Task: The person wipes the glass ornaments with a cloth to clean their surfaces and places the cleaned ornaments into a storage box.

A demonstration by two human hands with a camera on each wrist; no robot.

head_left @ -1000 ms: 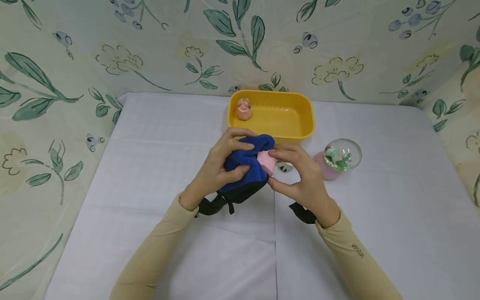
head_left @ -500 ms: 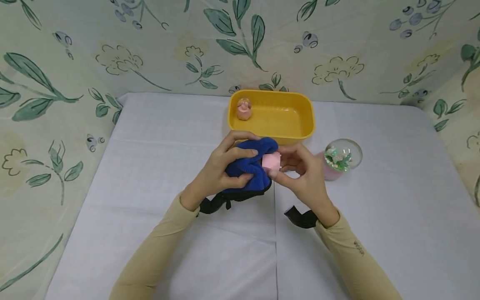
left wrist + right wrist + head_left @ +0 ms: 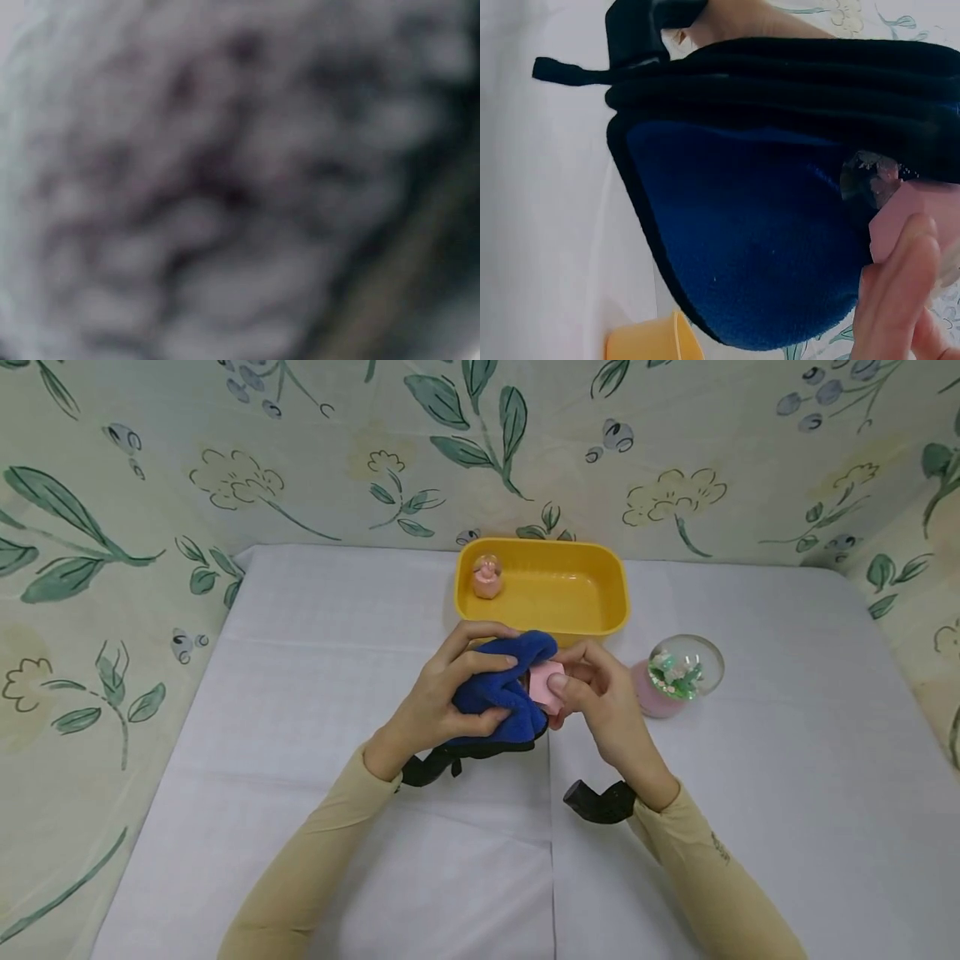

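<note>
Left hand (image 3: 442,703) has its fingers curled round a blue cloth (image 3: 480,693), right hand (image 3: 611,714) has its fingers pinched shut on a pink globe (image 3: 540,691), dome against the cloth, just near of the yellow tray (image 3: 562,589). There's a small globe (image 3: 487,580) in the tray's left end, and a big globe (image 3: 663,692) on the worktop (image 3: 750,818), right.

The black-edged plush cloth (image 3: 487,693) is showing plain deep blue, while the held globe (image 3: 542,691) and the larger globe (image 3: 658,695) are both displaying pink bases, the larger one with green and whitish bits inside. The tray (image 3: 562,597) is gleaming solid yellow, the tablecloth (image 3: 337,597) is presenting plain white, and the backdrop (image 3: 315,435) is carrying green leaves, bluish berries and yellow-tinted flowers.
</note>
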